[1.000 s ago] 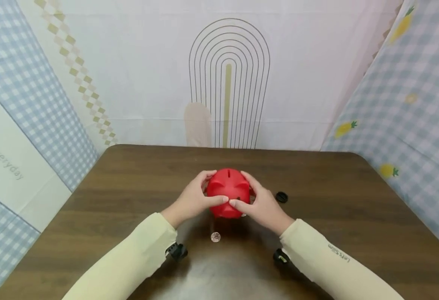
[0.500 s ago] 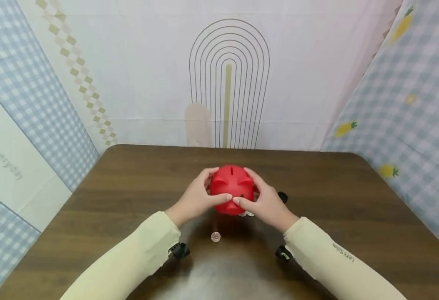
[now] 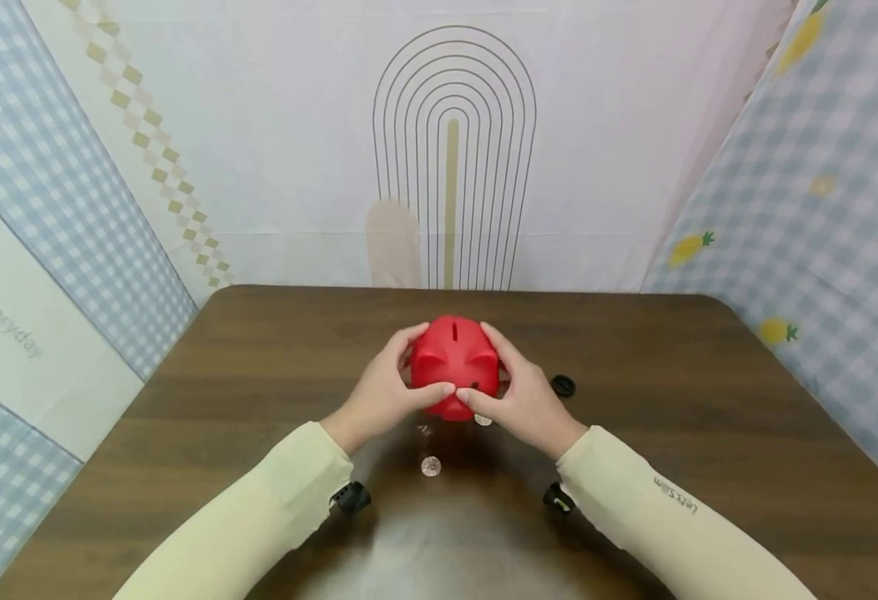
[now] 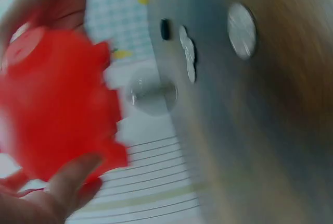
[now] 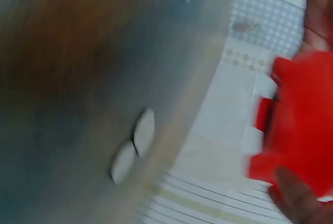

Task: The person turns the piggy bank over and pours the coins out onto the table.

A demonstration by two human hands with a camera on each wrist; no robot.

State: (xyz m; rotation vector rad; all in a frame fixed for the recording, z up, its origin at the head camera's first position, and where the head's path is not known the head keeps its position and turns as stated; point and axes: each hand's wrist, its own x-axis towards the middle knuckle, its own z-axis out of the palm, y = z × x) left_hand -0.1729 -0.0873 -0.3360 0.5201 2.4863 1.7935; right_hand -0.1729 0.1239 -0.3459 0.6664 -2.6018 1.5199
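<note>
My left hand (image 3: 382, 382) and right hand (image 3: 529, 402) grip a red piggy bank (image 3: 449, 358) from both sides, thumbs nearly meeting on its front. Its coin slot faces up. In both wrist views the bank is held above the table, its stubby feet pointing down. A blurred coin (image 4: 151, 91) hangs in the air below it in the left wrist view, and the same blurred coin (image 5: 245, 26) shows in the right wrist view. One silver coin (image 3: 431, 467) lies in front of the bank. More coins (image 5: 144, 133) lie near my right hand, partly hidden in the head view.
A round black plug (image 3: 563, 386) lies on the brown wooden table (image 3: 296, 333), right of my right hand. A white patterned cloth (image 3: 296, 125) hangs behind the table's far edge, with blue checked cloth (image 3: 806, 250) at the sides.
The piggy bank has shifted right, then back left and slightly away from me, with both hands still round it. A blurred falling coin now shows beneath it. The coin in front stays put.
</note>
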